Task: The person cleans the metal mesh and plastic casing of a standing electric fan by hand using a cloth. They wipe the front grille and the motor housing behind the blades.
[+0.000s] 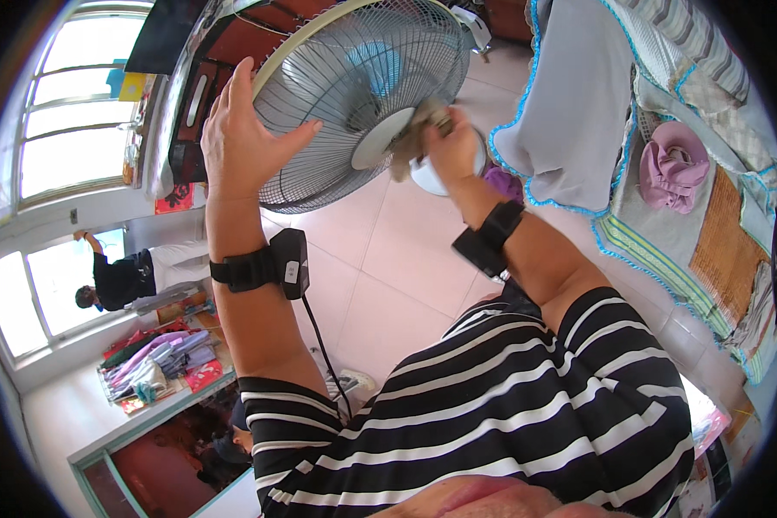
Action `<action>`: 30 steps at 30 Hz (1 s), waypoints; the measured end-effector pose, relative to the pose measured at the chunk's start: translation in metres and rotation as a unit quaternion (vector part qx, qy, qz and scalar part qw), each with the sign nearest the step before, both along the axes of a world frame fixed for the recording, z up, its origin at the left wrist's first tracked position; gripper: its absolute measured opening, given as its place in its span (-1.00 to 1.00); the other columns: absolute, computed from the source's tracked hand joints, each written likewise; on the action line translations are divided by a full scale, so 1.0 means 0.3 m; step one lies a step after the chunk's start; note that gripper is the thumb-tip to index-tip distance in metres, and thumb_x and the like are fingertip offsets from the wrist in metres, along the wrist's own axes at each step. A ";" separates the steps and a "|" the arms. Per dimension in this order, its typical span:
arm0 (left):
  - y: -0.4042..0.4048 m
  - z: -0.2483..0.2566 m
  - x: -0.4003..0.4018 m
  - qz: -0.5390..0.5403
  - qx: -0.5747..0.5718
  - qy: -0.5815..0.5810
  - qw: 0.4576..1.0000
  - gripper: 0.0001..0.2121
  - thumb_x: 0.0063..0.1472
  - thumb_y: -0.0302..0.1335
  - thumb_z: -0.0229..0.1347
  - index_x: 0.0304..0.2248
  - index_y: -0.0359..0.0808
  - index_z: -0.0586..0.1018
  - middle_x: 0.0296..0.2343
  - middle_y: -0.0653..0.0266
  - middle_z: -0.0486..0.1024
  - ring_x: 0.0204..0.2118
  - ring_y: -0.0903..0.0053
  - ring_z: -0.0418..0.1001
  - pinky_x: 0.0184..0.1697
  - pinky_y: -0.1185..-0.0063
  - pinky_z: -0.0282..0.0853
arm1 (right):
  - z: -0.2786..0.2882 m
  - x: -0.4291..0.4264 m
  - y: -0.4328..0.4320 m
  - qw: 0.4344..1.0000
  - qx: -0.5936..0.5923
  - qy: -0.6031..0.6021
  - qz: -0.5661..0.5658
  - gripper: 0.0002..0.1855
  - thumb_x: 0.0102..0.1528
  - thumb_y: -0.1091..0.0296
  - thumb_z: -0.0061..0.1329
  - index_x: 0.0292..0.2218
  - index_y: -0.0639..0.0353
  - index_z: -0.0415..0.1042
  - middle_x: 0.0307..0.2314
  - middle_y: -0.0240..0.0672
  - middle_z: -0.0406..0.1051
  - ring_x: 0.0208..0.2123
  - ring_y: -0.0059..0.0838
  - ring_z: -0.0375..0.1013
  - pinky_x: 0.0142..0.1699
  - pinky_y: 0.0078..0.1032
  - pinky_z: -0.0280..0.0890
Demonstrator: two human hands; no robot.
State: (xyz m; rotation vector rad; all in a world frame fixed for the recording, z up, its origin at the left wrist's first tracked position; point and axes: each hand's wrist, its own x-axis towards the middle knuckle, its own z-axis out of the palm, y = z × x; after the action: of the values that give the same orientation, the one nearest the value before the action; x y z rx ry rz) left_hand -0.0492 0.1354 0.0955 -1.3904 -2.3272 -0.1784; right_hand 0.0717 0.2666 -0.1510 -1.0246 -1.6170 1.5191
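A pedestal fan with a round wire grille [317, 116] tilts before me, a pale disc [382, 139] at the middle of its guard. My left hand [252, 139] is spread at the guard's left rim, thumb over the wires. Whether it presses on the guard cannot be told. In my right hand [454, 146] is a crumpled grey-brown cloth [405, 149], blurred, against the guard beside the disc. The fan's round white base [430, 180] stands on the floor, partly hidden by that hand. Each wrist wears a black strapped device; a cable [324, 349] runs from the left one.
Pink floor tiles [388, 278] lie below. At right, a bed with a blue-edged grey cover [570, 116] bears a pink hat [673, 165]. Folded clothes [162, 362] lie at left. Another person [126, 278] stands by the windows; a second is partly visible at lower left.
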 end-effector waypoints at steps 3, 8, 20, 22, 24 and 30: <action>0.034 0.004 -0.023 -0.034 -0.016 -0.008 0.999 -0.15 -0.30 -0.14 0.41 0.01 -0.34 0.37 -0.13 0.00 0.48 -0.10 0.12 0.48 -0.05 0.31 0.40 | -0.075 -0.075 0.220 0.984 -0.017 0.005 -0.176 -0.70 -0.06 0.37 0.03 -0.25 0.28 0.42 -0.46 -0.02 0.50 -0.40 0.01 0.51 -0.28 -0.25 0.39; 0.023 -0.001 -0.049 -0.021 -0.003 -0.042 0.999 -0.17 -0.31 -0.17 0.41 -0.01 -0.35 0.38 -0.22 0.01 0.53 -0.17 0.16 0.53 -0.11 0.36 0.44 | 0.000 -0.058 0.061 0.995 0.091 -0.047 0.007 -0.68 -0.10 0.34 0.04 -0.26 0.26 0.43 -0.40 0.09 0.46 -0.31 0.10 0.46 -0.19 -0.22 0.37; 0.046 0.035 -0.012 0.022 -0.012 -0.152 0.988 -0.13 -0.30 -0.30 0.42 0.06 -0.39 0.34 -0.16 -0.01 0.48 -0.09 0.31 0.46 -0.01 0.45 0.36 | 0.063 -0.040 0.159 0.993 0.117 0.012 -0.017 -0.67 -0.08 0.37 0.04 -0.23 0.24 0.42 -0.38 0.01 0.47 -0.27 -0.05 0.49 -0.16 -0.27 0.37; 0.040 0.031 -0.015 0.021 -0.015 -0.137 0.990 -0.13 -0.30 -0.29 0.42 0.06 -0.39 0.34 -0.17 -0.01 0.49 -0.11 0.31 0.48 -0.02 0.46 0.36 | 0.010 -0.020 0.057 0.991 0.095 0.080 0.059 -0.64 -0.11 0.36 0.05 -0.22 0.25 0.42 -0.35 0.04 0.45 -0.23 0.00 0.46 -0.12 -0.24 0.34; 0.044 0.027 -0.016 0.004 -0.002 -0.105 0.994 -0.17 -0.33 -0.28 0.42 0.01 -0.37 0.38 -0.24 0.01 0.52 -0.20 0.28 0.52 -0.10 0.44 0.41 | -0.016 -0.019 0.064 0.993 0.059 0.089 0.058 -0.64 -0.09 0.38 0.03 -0.21 0.25 0.41 -0.37 0.02 0.46 -0.29 -0.04 0.49 -0.18 -0.28 0.37; 0.050 0.027 -0.017 -0.006 0.008 -0.068 0.998 -0.19 -0.36 -0.24 0.42 -0.04 -0.38 0.41 -0.31 0.01 0.55 -0.28 0.22 0.56 -0.18 0.41 0.45 | 0.197 -0.077 0.216 0.965 -0.021 0.258 -0.038 -0.71 0.01 0.45 0.01 -0.18 0.24 0.39 -0.42 -0.24 0.44 -0.38 -0.45 0.45 -0.29 -0.49 0.36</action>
State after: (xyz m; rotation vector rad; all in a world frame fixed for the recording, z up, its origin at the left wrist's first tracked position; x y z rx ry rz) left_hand -0.0544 0.1506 0.1037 -1.4262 -2.4222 -0.3033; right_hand 0.0486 0.3314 -0.0919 -0.6287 -1.1696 1.6076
